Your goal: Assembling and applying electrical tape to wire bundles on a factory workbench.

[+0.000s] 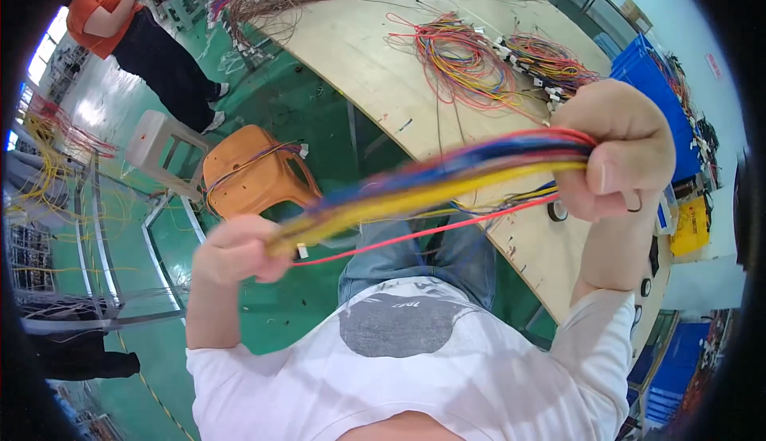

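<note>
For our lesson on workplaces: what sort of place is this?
Probably a wire-harness workshop: the held multicoloured wire bundle, coiled wires on the wooden table and the blue crate of wires suggest it.

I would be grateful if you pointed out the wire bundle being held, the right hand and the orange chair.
Wire bundle [431, 186]: head view, middle of its blurred span.
Right hand [629, 142]: head view, middle of the hand.
Orange chair [257, 179]: head view, its broad orange surface.

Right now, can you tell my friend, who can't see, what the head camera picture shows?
A person's left hand and right hand hold a blurred wire bundle, mostly blue, yellow and red, that runs between them. Beyond, wire coils lie on a wooden table, and an orange seat stands on the green floor.
</note>
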Demonstrator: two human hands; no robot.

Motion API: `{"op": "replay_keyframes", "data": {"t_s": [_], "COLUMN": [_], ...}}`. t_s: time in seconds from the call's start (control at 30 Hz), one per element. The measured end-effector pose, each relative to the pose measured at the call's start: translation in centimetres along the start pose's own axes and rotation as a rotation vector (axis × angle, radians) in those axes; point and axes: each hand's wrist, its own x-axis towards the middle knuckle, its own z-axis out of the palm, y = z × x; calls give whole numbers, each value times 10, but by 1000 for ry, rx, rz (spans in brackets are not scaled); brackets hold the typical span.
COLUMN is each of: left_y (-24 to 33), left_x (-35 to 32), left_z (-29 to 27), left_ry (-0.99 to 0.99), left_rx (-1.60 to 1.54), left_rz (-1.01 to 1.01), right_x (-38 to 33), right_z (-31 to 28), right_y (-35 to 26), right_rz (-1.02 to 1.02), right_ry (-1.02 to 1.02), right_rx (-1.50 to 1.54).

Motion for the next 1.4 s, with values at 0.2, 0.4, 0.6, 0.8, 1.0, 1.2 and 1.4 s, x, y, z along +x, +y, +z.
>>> {"op": "replay_keyframes", "data": {"t_s": [0.2, 0.4, 0.6, 0.8, 1.0, 1.2, 1.4], "left_y": [120, 173, 116, 45, -11, -33, 27], "left_x": [10, 3, -94, -139, -2, 43, 25], "left_z": [13, 18, -31, -80, -16, 40, 40], "left_ry": [329, 467, 906, 1149, 1046, 726, 260], "left_rx": [-161, -454, -785, -1016, 1017, 785, 184], "left_rz": [525, 404, 525, 655, 166, -318, -654], "right_x": [59, 83, 57, 50, 91, 127, 109], "right_z": [6, 45, 26, 19, 45, 63, 29], "right_y": [68, 139, 181, 188, 190, 121, 118], "right_rz": [183, 132, 436, 428, 363, 334, 276], "right_ry": [-217, -405, -226, -161, -244, -174, -406], "right_rx": [214, 660, 356, -31, -831, -727, -546]}}
